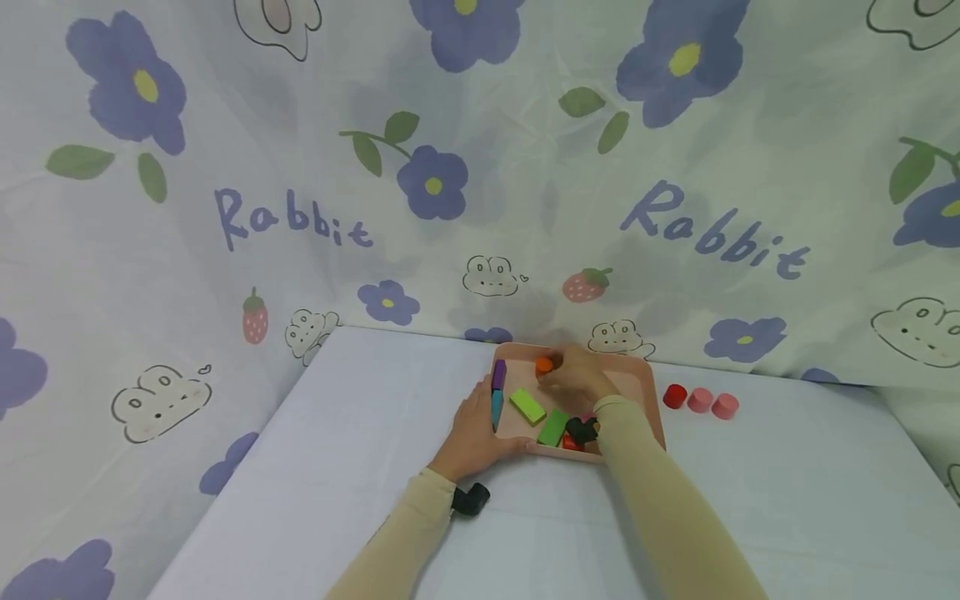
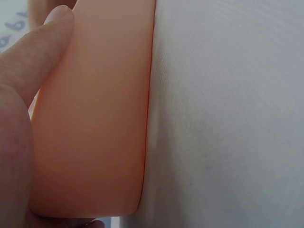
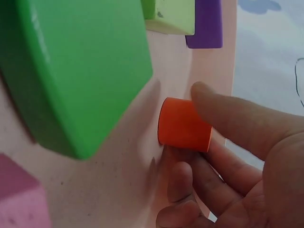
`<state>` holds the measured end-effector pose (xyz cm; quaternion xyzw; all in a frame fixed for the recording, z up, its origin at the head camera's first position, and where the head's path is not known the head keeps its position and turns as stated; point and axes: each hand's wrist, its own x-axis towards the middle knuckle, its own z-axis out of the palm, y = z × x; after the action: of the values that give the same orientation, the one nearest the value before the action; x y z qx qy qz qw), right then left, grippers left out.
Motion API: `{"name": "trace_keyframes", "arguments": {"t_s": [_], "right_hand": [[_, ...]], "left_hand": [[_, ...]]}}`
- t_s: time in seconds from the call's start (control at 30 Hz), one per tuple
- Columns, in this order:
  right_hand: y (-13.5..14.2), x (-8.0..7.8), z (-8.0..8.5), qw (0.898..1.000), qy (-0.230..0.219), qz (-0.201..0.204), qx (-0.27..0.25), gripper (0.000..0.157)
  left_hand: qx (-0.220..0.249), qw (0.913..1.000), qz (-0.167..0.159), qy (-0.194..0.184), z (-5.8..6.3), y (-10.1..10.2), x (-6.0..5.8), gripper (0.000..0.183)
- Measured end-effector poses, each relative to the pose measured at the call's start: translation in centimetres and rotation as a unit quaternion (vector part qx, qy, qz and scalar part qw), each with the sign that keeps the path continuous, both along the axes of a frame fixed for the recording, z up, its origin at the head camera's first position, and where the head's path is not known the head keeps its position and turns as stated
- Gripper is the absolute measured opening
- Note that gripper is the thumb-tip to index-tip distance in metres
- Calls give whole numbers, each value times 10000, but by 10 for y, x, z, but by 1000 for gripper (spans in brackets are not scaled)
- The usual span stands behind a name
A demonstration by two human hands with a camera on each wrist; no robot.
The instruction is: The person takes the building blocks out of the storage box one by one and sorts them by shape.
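My right hand (image 1: 577, 372) pinches an orange cylinder block (image 3: 183, 124) between thumb and fingers, near the back left of a shallow pink tray (image 1: 633, 387). In the right wrist view one end of the cylinder is at the tray floor. My left hand (image 1: 474, 429) holds the tray's front left corner, its thumb (image 2: 47, 47) along the front wall. Inside the tray are a purple block (image 1: 499, 373), a blue block (image 1: 497, 410), a lime block (image 1: 527, 406), a green block (image 1: 553, 427) and a red block (image 1: 572, 444). My right wrist hides part of the tray.
Right of the tray, a red cylinder (image 1: 675, 396) and two pink cylinders, one nearer (image 1: 701, 400) and one farther out (image 1: 725, 406), stand in a row on the white table (image 1: 810, 483). A patterned cloth (image 1: 525, 192) hangs behind the table.
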<state>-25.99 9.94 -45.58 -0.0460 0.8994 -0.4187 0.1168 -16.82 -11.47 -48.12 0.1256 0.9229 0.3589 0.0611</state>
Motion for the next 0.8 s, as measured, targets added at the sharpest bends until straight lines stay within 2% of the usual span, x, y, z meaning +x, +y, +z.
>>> {"name": "trace_keyframes", "arguments": {"t_s": [0.17,0.4,0.57,0.8], "right_hand": [[-5,1,3,9993,23,-69,369,53],[-11,1,3,9985,-68,-190,503,50],[-12,-1,3,9973,24,-142,716,48],[-13,1,7,9971,36,-183,737,43]], "left_hand": [[-15,10000,-27,47,-1,1,0,126],[-14,10000,-3,12,-1,0,0,128],[-59,10000,8,-28,-3,-1,-1,129],[-106,9999,22,21,-6,0,-2,130]]}}
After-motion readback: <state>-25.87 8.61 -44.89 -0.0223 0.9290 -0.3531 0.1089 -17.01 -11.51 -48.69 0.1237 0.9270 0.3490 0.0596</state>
